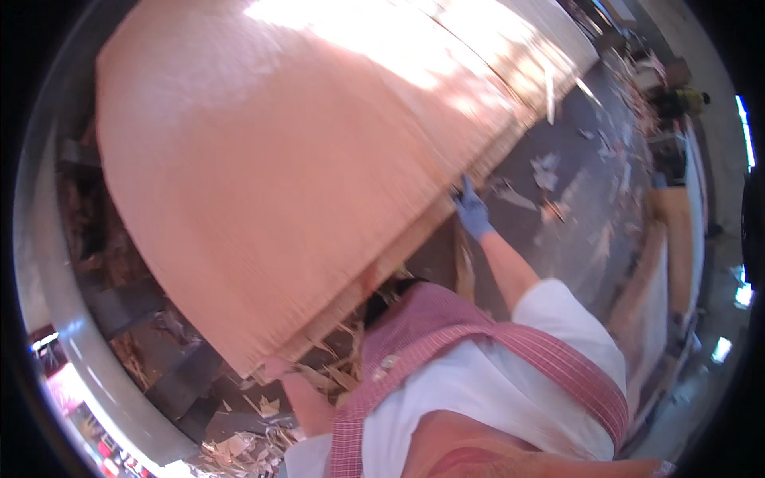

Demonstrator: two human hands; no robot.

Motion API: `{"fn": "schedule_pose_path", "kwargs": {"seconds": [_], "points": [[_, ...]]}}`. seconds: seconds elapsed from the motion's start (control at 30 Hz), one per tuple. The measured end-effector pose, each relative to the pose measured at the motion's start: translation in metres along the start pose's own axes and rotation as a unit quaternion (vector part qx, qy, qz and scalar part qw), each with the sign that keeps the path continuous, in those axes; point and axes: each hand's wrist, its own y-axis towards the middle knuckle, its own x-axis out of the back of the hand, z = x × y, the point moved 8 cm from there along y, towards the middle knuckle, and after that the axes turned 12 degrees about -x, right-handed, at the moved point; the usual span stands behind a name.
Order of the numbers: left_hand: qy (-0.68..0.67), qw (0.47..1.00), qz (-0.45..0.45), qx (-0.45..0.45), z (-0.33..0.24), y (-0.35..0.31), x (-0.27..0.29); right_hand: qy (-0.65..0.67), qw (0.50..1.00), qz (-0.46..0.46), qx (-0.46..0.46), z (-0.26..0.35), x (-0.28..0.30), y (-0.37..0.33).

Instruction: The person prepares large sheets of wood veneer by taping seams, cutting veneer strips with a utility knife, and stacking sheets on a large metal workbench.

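Note:
A broad, pale reddish wood veneer sheet [263,183] lies in front of me on top of a thick layered stack, whose edge [414,231] runs slantwise toward the upper right. At the sheet's near left corner, my left hand [276,368] is closed on the edge; it looks pinkish and blends with the wood, and its fingertips are hidden. Farther along the same edge is my right hand [472,213] in a blue glove. It grips the sheet's rim, one finger lying along the top and the others mostly out of sight.
Torn veneer strips [251,454] are heaped below the near corner. Scraps [546,171] litter the dark floor [586,207] to the right. Boards [645,295] stand at the far right, near a cluttered pile [661,88]. A grey curved rail or beam [103,374] runs along the left.

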Motion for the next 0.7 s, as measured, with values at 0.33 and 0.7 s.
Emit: {"fn": "schedule_pose_path", "kwargs": {"seconds": [0.33,0.7], "points": [[0.285,0.852,0.222,-0.378,-0.271,-0.086,-0.068,0.069,0.982,-0.086,-0.155,-0.153,0.090,0.022],[0.157,0.912,0.206,-0.317,-0.249,-0.120,-0.030,-0.172,0.893,-0.360,0.208,-0.195,0.256,0.052]]}}
